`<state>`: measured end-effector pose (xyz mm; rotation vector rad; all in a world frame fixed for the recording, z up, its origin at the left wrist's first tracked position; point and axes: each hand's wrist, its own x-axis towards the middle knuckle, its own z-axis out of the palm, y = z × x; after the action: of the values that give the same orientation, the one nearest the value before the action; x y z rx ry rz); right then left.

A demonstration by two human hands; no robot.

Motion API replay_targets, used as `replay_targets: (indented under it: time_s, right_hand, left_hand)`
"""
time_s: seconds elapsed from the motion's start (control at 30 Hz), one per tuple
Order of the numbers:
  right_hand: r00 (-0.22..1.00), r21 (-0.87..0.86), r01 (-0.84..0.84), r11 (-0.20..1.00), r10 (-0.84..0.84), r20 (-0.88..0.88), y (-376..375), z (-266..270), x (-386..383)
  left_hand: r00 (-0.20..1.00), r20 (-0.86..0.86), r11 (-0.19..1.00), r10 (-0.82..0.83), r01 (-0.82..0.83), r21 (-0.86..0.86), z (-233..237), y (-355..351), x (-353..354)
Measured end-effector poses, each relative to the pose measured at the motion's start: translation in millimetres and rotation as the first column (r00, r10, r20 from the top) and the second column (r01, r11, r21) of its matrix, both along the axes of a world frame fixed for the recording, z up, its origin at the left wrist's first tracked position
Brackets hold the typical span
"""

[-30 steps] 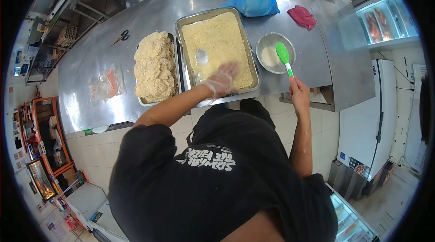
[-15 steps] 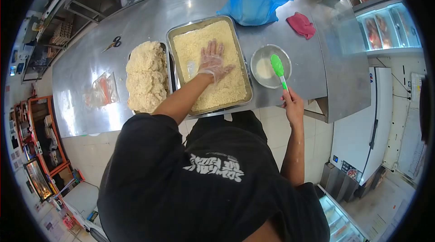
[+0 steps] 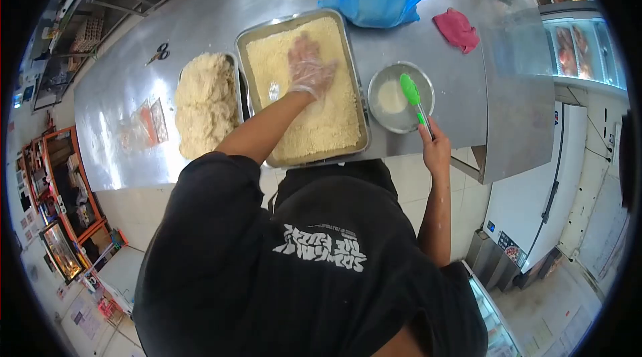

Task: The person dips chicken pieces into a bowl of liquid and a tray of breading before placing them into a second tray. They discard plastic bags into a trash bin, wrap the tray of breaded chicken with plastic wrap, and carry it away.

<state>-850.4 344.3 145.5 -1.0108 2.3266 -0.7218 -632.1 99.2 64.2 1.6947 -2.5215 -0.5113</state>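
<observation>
Along the table's [image 3: 200, 16] front edge, right of the heaped breaded pieces [image 3: 204, 103], the gloved left hand [image 3: 309, 69] lies open and flat on the breadcrumbs [image 3: 321, 123] in the tray [image 3: 304, 158]. Further right, the right hand [image 3: 436, 150] grips green tongs [image 3: 411, 93] pointing away over the steel bowl [image 3: 370, 97].

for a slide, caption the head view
Gloved left hand in crumb tray; right hand holds green utensil in bowl

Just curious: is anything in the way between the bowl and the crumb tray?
Nothing visible: the bowl sits right beside the crumb tray, only bare counter between. The left hand lies on the crumbs.
</observation>
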Motion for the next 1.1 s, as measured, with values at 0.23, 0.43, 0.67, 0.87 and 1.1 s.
replay_targets:
  time_s: [0.23, 0.43, 0.67, 0.87, 1.1]
  right_hand:
    - [0.998, 0.153, 0.025, 0.988, -0.034, 0.054, 4.3, -4.5, -4.1]
    - [0.998, 0.021, 0.010, 1.000, -0.011, 0.065, -15.8, -11.5, -8.3]
    - [0.996, -0.030, -0.016, 0.999, 0.013, -0.088, -22.8, -27.1, -23.0]
    - [0.975, 0.197, -0.060, 0.979, 0.100, -0.197, -33.5, 7.1, -11.2]
    - [0.986, 0.105, 0.045, 0.993, -0.028, -0.164, -28.4, -3.9, -15.2]
  left_hand:
    - [0.997, 0.071, 0.988, -0.021, 0.032, -0.149, -29.5, -12.8, 0.3]
    - [0.998, -0.070, 0.988, -0.004, -0.007, -0.156, -14.3, -44.4, -6.8]
    - [0.993, 0.069, 0.995, -0.095, 0.094, 0.025, 20.2, 19.1, -4.9]
    - [0.969, 0.072, 0.965, -0.237, 0.243, -0.102, 7.3, 32.9, 9.9]
    - [0.923, 0.071, 0.914, -0.378, 0.384, -0.131, 11.6, 55.6, 13.7]
